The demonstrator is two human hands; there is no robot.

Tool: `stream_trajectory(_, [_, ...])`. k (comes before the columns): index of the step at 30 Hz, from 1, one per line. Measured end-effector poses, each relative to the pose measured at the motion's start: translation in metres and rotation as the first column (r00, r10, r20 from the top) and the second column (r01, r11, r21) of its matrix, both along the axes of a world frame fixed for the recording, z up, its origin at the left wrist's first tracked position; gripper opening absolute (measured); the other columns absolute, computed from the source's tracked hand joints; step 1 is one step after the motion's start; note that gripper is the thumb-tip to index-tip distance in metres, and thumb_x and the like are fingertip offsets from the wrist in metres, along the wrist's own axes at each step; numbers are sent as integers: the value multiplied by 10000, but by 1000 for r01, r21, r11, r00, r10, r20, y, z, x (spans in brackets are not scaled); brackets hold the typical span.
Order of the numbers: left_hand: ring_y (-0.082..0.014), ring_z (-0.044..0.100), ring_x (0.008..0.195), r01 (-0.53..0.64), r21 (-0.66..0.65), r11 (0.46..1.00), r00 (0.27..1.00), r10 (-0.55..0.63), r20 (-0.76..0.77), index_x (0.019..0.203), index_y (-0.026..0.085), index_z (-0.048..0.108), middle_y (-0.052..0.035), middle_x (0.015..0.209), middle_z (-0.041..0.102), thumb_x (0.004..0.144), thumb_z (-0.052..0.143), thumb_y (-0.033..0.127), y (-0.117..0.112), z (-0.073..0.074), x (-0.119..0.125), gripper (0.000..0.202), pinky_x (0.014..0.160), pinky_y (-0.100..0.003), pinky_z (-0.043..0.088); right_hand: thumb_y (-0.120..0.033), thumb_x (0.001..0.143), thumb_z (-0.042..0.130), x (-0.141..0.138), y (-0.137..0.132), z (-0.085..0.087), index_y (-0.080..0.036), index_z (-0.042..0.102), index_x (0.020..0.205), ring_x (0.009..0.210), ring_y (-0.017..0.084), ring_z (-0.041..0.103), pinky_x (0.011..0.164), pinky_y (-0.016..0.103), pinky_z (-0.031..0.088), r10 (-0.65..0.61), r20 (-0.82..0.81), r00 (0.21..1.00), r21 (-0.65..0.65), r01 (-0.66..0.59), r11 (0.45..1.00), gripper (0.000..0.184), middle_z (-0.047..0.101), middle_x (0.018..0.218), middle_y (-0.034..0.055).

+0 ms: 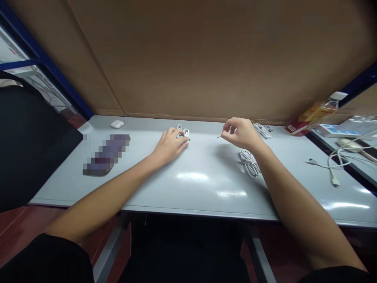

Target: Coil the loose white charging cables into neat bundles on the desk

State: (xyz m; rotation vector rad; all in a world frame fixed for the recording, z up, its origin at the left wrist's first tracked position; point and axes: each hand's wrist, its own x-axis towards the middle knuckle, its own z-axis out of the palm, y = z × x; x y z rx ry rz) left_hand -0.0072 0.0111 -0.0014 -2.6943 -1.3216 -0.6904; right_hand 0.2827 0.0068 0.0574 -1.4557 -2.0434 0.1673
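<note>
My left hand [170,145] lies on the grey table [194,184] with its fingers curled on a small coiled white cable [183,131]. My right hand [240,133] hovers just above the table to the right, thumb and forefinger pinched on a thin dark twist tie [219,136] that sticks out to the left. A second coiled white cable [249,163] lies under my right wrist. A third white bundle [263,130] sits just behind my right hand.
A white earbud case [117,124] sits at the back left, a blurred dark object [107,154] beside it. An orange-labelled bottle [313,114] lies at the back right. Loose white cables [334,167] trail at the right. A brown cardboard wall [206,59] backs the table.
</note>
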Motion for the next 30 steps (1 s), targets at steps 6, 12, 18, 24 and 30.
stream_trajectory(6, [-326, 486, 1225, -7, -1, 1000, 1000, 7, 5, 1174, 211, 717, -134, 1322, 617, 1017, 476, 299, 1, 0, -2, 301, 983, -488, 434, -306, 774, 672, 6, 0, 8, -197, 701, 734, 623, 169, 515, 566, 328, 356, -43, -142, 989, -182, 17, 983, 119, 636, 709, 43])
stream_trajectory(12, [-306, 512, 1200, 31, 52, 998, 999, -33, 37, 1177, 209, 707, -126, 1283, 636, 1014, 474, 285, -2, 0, 1, 294, 974, -462, 443, -523, 820, 720, -7, -4, 6, -187, 770, 851, 736, 185, 570, 650, 334, 442, 145, -364, 920, -316, -268, 910, 341, 686, 809, 69])
stream_trajectory(18, [-306, 512, 1187, 62, 35, 997, 998, -63, 27, 1169, 201, 707, -118, 1267, 644, 997, 506, 272, -3, -2, 2, 274, 972, -468, 455, -563, 808, 723, -8, -7, 6, -190, 757, 845, 741, 173, 574, 644, 308, 437, 164, -359, 919, -347, -295, 890, 377, 677, 800, 54])
stream_trajectory(24, [-300, 516, 1186, 83, 23, 996, 996, -84, 31, 1144, 187, 707, -113, 1254, 645, 994, 515, 265, -4, -3, 1, 256, 998, -464, 459, -513, 806, 701, 22, 0, 17, -208, 722, 758, 579, 146, 520, 532, 300, 367, 118, 90, 989, -525, -54, 849, 309, 641, 675, 25])
stream_trajectory(30, [-293, 521, 1186, 93, 37, 995, 994, -94, 47, 1140, 193, 705, -112, 1250, 642, 980, 534, 257, -2, -8, 0, 243, 1037, -477, 442, -463, 630, 829, 73, 0, 16, -245, 743, 974, 724, 243, 676, 572, 353, 532, -60, 254, 965, -572, 200, 795, 417, 721, 800, 54])
